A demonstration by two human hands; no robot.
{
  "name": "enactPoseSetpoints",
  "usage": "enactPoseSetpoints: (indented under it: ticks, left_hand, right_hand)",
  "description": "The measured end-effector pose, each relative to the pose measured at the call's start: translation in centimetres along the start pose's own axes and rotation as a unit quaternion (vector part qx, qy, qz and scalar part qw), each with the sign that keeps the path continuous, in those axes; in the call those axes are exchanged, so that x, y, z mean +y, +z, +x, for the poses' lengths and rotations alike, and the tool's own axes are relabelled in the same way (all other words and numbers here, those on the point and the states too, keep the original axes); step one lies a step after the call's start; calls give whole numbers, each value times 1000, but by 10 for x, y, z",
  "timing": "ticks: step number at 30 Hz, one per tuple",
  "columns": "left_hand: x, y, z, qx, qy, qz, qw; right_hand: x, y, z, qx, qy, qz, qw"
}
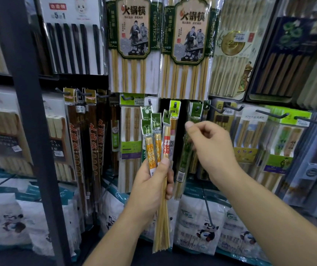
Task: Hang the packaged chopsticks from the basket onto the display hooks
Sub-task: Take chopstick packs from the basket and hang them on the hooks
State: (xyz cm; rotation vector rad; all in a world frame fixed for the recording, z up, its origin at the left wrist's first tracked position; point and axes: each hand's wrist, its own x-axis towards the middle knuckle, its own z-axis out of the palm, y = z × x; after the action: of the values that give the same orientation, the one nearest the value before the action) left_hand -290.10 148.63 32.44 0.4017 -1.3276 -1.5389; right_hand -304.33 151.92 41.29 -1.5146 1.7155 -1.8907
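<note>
My left hand [153, 185] grips a bunch of narrow chopstick packs [154, 146] upright, with green header cards on top and orange patterned sleeves below. Their bare bamboo ends stick out under the hand. My right hand [209, 148] is raised to the right of the bunch, fingers curled, thumb up, in front of a green pack [185, 150] that hangs from a display hook [197, 108]. Whether the fingers touch that pack is hidden. A yellow-headed pack [174, 131] hangs just left of it. No basket is in view.
Large chopstick packs [132, 45] fill the upper wall. Bare dark hooks [272, 114] jut out at the right over more packs. A dark vertical post [27, 112] stands at the left. Bags with panda prints [201, 227] line the shelf below.
</note>
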Motion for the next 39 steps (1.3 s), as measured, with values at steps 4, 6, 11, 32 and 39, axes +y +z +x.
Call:
enactPoseSetpoints:
  ticks: [4,6,11,32,39]
  left_hand:
    - [0,3,-1,-28,5,7,1000]
    - [1,2,-2,-29,4,17,999]
    - [3,6,-2,-29,5,13,999]
    - [-3,1,3,59,9,52,997]
    - [-5,-2,3,39,5,69,997]
  right_hand:
    - [-6,5,-12,-88,29,69,993]
    - [-7,4,-12,-79,52,96,991]
    - [-12,2,-10,-78,59,111,989]
    - [-11,-3,20,19,33,69,997]
    - [-5,-3,26,45,28,63,997]
